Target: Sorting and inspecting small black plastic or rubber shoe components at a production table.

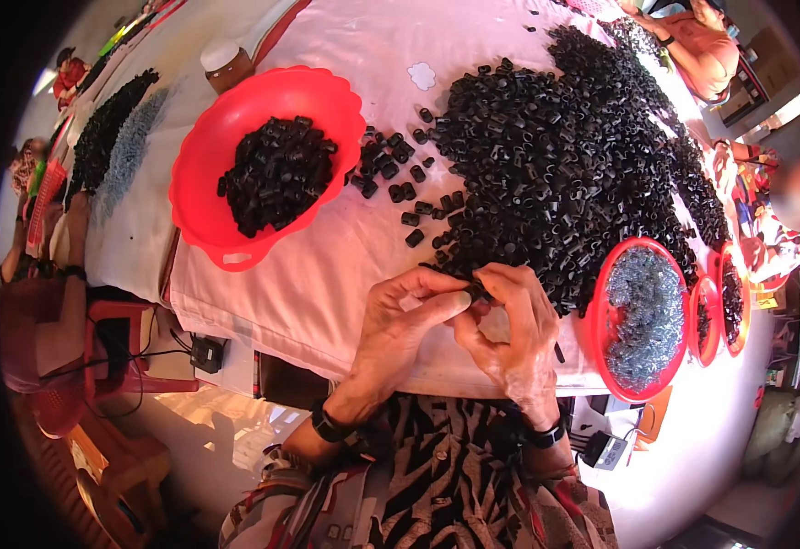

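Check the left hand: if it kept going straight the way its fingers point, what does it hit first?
The left hand points right, its fingertips pinching a small black piece. Straight on it would meet that piece and the right hand behind it almost at once. Depth is unclear in a single view.

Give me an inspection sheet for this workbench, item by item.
Surface: table under a pale pink cloth.
Job's things: large heap of small black parts; red bowl of black parts; red bowl of grey metal bits.
Clutter: loose black parts between bowl and heap; brown jar.
Hands: left hand and right hand pinch one black part together.
Cables: black cable and adapter below the table edge.
Surroundings: other people seated along the table; red plastic chair.
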`<state>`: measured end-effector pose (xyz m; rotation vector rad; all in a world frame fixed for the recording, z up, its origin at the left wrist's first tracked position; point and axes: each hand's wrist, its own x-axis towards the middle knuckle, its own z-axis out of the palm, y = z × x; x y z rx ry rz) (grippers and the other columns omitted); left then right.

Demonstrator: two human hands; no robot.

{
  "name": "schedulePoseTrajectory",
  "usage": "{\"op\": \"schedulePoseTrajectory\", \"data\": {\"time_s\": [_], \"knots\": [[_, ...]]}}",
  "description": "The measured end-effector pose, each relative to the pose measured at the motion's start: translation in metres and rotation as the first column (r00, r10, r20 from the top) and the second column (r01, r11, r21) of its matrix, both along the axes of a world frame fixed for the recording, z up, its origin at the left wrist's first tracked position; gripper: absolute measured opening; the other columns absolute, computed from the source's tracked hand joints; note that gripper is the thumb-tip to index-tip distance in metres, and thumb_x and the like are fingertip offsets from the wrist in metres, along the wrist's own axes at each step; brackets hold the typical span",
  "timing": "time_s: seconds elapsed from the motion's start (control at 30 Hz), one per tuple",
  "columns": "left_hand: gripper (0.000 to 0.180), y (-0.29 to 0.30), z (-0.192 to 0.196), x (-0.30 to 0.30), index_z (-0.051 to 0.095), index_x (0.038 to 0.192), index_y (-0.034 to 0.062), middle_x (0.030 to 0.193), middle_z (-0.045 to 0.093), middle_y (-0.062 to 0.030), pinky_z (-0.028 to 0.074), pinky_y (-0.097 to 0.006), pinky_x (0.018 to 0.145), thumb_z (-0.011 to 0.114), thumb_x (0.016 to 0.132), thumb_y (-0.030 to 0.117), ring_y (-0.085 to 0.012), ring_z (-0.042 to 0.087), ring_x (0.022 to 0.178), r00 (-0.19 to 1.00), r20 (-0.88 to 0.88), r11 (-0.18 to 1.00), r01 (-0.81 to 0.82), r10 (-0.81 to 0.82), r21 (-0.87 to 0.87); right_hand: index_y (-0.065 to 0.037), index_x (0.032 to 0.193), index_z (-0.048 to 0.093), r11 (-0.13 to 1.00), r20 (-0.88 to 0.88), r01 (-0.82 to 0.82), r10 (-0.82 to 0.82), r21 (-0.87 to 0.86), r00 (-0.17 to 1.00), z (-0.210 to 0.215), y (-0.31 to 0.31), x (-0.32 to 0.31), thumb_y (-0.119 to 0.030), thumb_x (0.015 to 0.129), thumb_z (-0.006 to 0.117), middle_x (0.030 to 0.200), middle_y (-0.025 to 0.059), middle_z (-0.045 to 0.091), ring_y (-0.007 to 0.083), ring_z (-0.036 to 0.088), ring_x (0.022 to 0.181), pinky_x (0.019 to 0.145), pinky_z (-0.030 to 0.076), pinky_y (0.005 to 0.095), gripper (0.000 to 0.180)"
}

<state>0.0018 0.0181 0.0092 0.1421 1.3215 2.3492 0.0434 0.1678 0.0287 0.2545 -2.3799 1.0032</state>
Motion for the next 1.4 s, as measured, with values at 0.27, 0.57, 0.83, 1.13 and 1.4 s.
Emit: {"op": "schedulePoseTrajectory", "data": {"time_s": [0.27, 0.57, 0.83, 1.13, 1.4], "knots": [[0.008, 0.000, -0.002, 0.002, 0.069, 0.098, -0.0017, 0.091, 0.072, -0.0092, 0.055, -0.027, 0.081, 0.065, 0.092, 0.001, -0.0150, 0.069, 0.087, 1.000, 0.006, 0.998, 0.012, -0.013, 0.054, 0.004, 0.102, 0.062, 0.990, -0.183, 0.019, 0.007, 0.137, 0.983, -0.004, 0.001, -0.004, 0.000, 0.067, 0.078, 0.097, 0.0157, 0.064, 0.0302, 0.065, 0.075, 0.064, 0.056, 0.0383, 0.038], [0.007, 0.001, 0.001, 0.000, 0.067, 0.099, -0.0017, 0.088, 0.072, -0.0089, 0.054, -0.026, 0.080, 0.064, 0.094, 0.001, -0.0138, 0.068, 0.085, 1.000, 0.024, 0.999, 0.004, -0.005, 0.045, 0.005, 0.103, 0.061, 0.963, -0.216, 0.081, -0.025, 0.256, 0.976, -0.009, -0.007, -0.004, 0.002, 0.066, 0.076, 0.096, 0.0156, 0.063, 0.0288, 0.065, 0.071, 0.056, 0.054, 0.0353, 0.040], [0.008, 0.000, -0.002, 0.004, 0.067, 0.100, -0.0011, 0.097, 0.071, -0.0086, 0.054, -0.027, 0.082, 0.066, 0.092, -0.001, -0.0145, 0.068, 0.090, 1.000, -0.012, 1.000, 0.022, -0.022, -0.008, 0.001, 0.112, 0.062, 0.992, -0.079, 0.085, -0.078, 0.090, 0.994, -0.005, 0.000, 0.015, -0.001, 0.070, 0.083, 0.102, 0.0166, 0.066, 0.0325, 0.068, 0.082, 0.070, 0.057, 0.0398, 0.048], [0.013, -0.042, 0.033, -0.038, 0.067, 0.101, -0.0003, 0.093, 0.069, -0.0095, 0.053, -0.026, 0.075, 0.065, 0.088, -0.003, -0.0140, 0.067, 0.086, 0.489, -0.816, 0.556, -0.788, 0.307, -0.263, -0.001, 0.098, 0.066, 0.961, 0.030, 0.259, -0.257, -0.094, 0.966, -0.010, 0.009, 0.023, 0.004, 0.079, 0.071, 0.091, 0.0145, 0.068, 0.0278, 0.067, 0.075, 0.068, 0.054, 0.0360, 0.020], [0.018, -0.049, 0.038, -0.050, 0.068, 0.101, 0.0003, 0.099, 0.068, -0.0094, 0.053, -0.026, 0.075, 0.064, 0.085, -0.008, -0.0156, 0.065, 0.085, 0.556, -0.792, 0.609, -0.727, 0.253, -0.316, 0.001, 0.098, 0.065, 0.967, -0.079, 0.235, -0.242, -0.095, 0.967, -0.014, 0.013, 0.017, 0.008, 0.081, 0.067, 0.091, 0.0159, 0.069, 0.0280, 0.066, 0.073, 0.068, 0.054, 0.0337, 0.019]]}}
